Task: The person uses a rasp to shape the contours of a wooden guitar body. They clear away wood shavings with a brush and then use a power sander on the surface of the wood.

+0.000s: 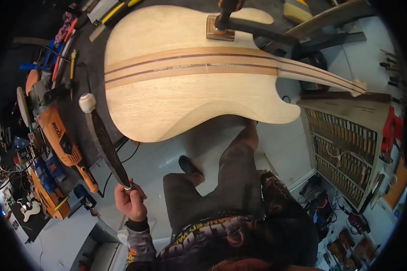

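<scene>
My left hand point(131, 202) is closed around the near end of a long dark rasp point(107, 147). The rasp has a pale round knob point(87, 103) on its far end and points away, left of the guitar body and apart from it. That pale wooden guitar body point(163, 101) lies flat with its neck point(323, 77) to the right; darker strips run along its middle. A clamp point(226, 16) presses a small wood block point(214, 35) onto its far side. My right sleeve point(282, 194) lies beside my thigh; only a sliver of my right hand point(261, 173) shows, its fingers hidden.
The body overhangs the near edge of a dark bench point(91, 79). An orange angle grinder point(61, 133) rests at the left, near other tools and cables. At the right stands a rack of files point(341, 149). More tools point(352, 248) lie at the lower right.
</scene>
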### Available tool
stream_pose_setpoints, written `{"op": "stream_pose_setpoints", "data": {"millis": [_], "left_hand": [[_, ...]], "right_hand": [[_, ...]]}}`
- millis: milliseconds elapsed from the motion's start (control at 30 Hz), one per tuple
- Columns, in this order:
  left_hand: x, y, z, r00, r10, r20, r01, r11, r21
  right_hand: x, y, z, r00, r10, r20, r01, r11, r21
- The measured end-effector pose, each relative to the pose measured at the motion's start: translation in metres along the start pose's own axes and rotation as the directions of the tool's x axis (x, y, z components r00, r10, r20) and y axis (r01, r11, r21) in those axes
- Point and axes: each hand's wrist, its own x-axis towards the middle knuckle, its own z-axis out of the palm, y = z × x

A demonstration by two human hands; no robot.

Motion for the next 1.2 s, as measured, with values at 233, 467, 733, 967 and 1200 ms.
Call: {"op": "stream_pose_setpoints", "data": {"millis": [233, 467, 733, 967, 1200], "left_hand": [[0.006, 0.006, 0.061, 0.989, 0.003, -0.151, -0.027, 0.987, -0.16], [0.002, 0.037, 0.11, 0.984, -0.15, -0.101, 0.096, 0.906, -0.412], [-0.021, 0.0, 0.136, 0.994, -0.06, 0.096, 0.097, 0.887, -0.451], [-0.041, -0.007, 0.178, 0.993, -0.071, 0.091, 0.109, 0.84, -0.531], [-0.059, 0.007, 0.188, 0.979, -0.122, 0.161, 0.19, 0.827, -0.529]], "right_hand": [[0.021, 0.044, -0.054, 0.979, -0.081, -0.189, 0.072, 0.996, -0.054], [0.027, 0.064, -0.128, 0.926, -0.179, -0.333, 0.126, 0.977, -0.174], [0.043, 0.062, -0.2, 0.833, -0.317, -0.453, 0.164, 0.925, -0.344], [-0.037, 0.06, -0.286, 0.664, -0.651, -0.367, 0.531, 0.757, -0.381], [-0.389, 0.033, -0.32, 0.165, -0.909, -0.383, 0.984, 0.128, 0.121]]}}
